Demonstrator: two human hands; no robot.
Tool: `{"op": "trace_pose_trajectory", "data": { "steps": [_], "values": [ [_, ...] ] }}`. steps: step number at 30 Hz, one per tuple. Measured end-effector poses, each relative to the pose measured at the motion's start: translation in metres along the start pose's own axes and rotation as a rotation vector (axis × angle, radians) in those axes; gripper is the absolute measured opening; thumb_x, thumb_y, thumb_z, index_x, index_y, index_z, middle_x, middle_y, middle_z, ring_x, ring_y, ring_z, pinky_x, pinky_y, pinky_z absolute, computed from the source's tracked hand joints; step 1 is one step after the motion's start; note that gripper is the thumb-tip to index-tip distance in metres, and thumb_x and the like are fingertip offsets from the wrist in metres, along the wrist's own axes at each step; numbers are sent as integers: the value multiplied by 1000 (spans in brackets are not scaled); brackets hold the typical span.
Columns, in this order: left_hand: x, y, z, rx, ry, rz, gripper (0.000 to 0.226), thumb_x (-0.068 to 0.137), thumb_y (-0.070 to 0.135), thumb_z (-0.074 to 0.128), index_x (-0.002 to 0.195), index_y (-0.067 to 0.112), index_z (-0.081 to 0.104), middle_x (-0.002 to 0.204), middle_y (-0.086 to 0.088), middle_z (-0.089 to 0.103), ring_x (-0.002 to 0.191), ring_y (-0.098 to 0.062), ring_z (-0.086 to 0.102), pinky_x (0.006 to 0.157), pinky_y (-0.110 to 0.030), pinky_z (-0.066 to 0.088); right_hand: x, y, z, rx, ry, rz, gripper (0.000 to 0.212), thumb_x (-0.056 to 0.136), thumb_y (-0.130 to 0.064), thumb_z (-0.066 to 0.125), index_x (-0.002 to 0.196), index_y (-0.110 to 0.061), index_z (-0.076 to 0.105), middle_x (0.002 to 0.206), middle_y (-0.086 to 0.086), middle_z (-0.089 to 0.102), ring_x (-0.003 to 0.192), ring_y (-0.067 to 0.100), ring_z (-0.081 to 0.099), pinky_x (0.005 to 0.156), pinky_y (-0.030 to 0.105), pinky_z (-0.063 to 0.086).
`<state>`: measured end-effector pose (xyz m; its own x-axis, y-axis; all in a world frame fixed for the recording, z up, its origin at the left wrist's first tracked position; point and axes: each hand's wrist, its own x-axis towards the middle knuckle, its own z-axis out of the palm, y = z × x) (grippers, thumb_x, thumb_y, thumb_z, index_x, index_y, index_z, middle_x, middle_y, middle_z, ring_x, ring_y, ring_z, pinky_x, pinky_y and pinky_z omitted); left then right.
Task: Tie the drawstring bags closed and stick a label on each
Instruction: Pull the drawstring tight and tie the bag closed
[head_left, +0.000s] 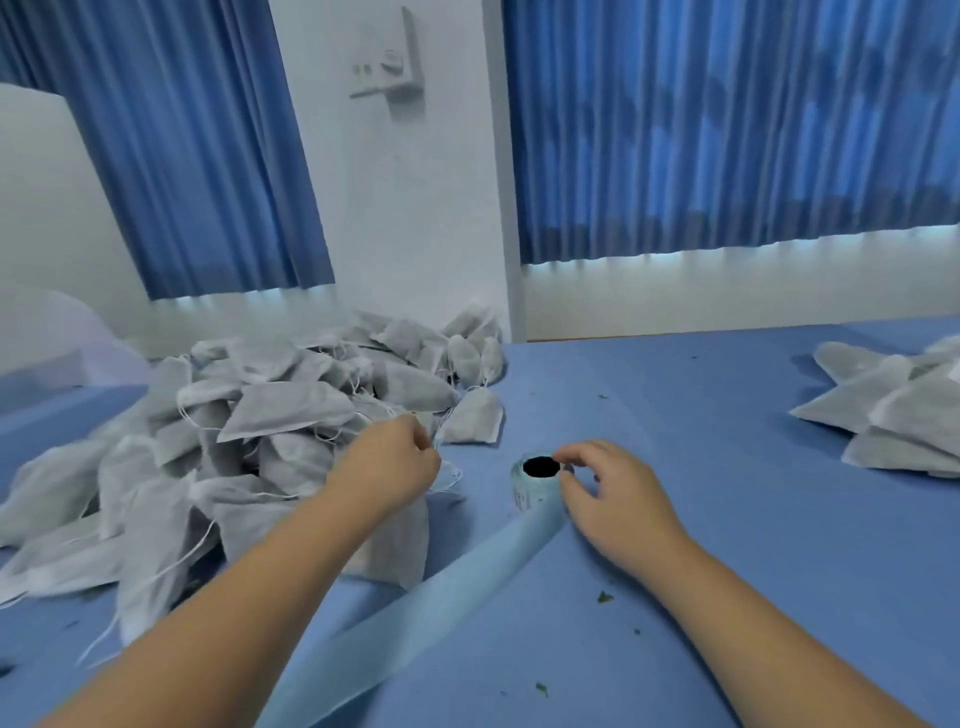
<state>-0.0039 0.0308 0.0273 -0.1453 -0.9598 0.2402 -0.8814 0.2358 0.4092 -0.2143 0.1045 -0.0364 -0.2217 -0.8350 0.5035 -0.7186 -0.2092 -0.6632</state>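
Pinching string, my left hand hides the bag top; right hand fingers curl on label roll, grip unclear. Blue table, curtains.

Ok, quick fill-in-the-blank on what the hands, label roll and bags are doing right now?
1. The right hand touches the label roll, whose backing strip trails toward the ____.
2. The left hand pinches a white ____ over a bag.
3. The bigger pile of bags lies to the person's ____.
4. The table covering is ____.

Missing: camera; drawstring; left; blue
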Motion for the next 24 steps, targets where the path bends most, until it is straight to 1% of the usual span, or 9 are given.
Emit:
{"op": "trace_pose_trajectory", "data": {
  "steps": [3, 6, 7, 9, 12, 15, 19, 22, 24],
  "values": [
    [3, -17, 6, 336, -67, 3, 19, 86, 34, 56, 84, 15, 52, 106, -9, 64, 89, -27, 56, 71, -30, 42, 0, 3, 1, -36, -35, -41, 20, 91, -16, 57, 107, -20, 68, 103, -13, 61, 100, 5, 54, 81, 12, 35],
    [5, -27, 25, 448, -185, -42, 50, 80, 51, 64, 114, 15, 54, 120, -6, 61, 107, -26, 58, 77, -28, 41, 0, 3, 1, -34, -35, -36, 19, 92, -17, 57, 107, -22, 67, 103, -14, 61, 101, 4, 54, 84, 14, 38],
    [6, -29, 32, 485, -205, -43, 55, 80, 51, 64, 119, 13, 53, 122, -6, 60, 111, -26, 58, 78, -29, 42, -1, 3, 2, -36, -41, -34, 19, 92, -17, 57, 107, -22, 67, 103, -14, 60, 101, 3, 54, 84, 15, 38],
    [7, -30, 40, 538, -198, -41, 48, 85, 39, 58, 123, 11, 52, 126, -9, 58, 114, -28, 58, 83, -32, 43, -2, 2, 2, -45, -47, -35, 19, 92, -18, 57, 107, -22, 67, 103, -14, 60, 100, 4, 54, 84, 16, 39],
    [2, -28, 41, 502, -124, -101, 44, 89, 27, 50, 129, 11, 40, 127, -10, 58, 115, -31, 57, 87, -38, 41, -3, 1, 2, -41, -28, -42, 20, 91, -17, 57, 107, -22, 67, 102, -15, 60, 100, 3, 53, 83, 14, 37],
    [-1, -22, 35, 383, -19, -37, 28, 91, 37, 50, 108, 17, 38, 118, -7, 61, 108, -29, 58, 77, -34, 38, -4, 1, 1, -23, -15, -42, 20, 91, -17, 57, 107, -23, 67, 102, -15, 59, 100, 3, 53, 80, 12, 37],
    [-3, 3, 20, 49, 65, 29, 35, 91, 47, 51, 113, 19, 52, 105, -1, 61, 99, -26, 57, 72, -32, 37, -4, -2, -2, 54, 17, -29, 22, 91, -16, 57, 109, -23, 65, 104, -19, 57, 99, -6, 50, 80, 6, 36],
    [-7, 27, 11, -222, 101, 81, 17, 88, 36, 54, 99, 25, 60, 82, 9, 59, 83, -20, 56, 61, -29, 38, -6, -9, -6, 234, 64, 28, 28, 89, -13, 58, 112, -30, 59, 108, -25, 54, 99, -12, 51, 84, 13, 41],
    [-9, 46, 7, -431, 58, 74, 9, 87, 25, 53, 86, 21, 61, 73, 7, 60, 73, -17, 56, 56, -28, 36, -6, -16, -14, 361, 93, 65, 34, 89, -14, 59, 114, -37, 55, 114, -25, 53, 99, -11, 53, 83, 17, 43]
  ]
}}
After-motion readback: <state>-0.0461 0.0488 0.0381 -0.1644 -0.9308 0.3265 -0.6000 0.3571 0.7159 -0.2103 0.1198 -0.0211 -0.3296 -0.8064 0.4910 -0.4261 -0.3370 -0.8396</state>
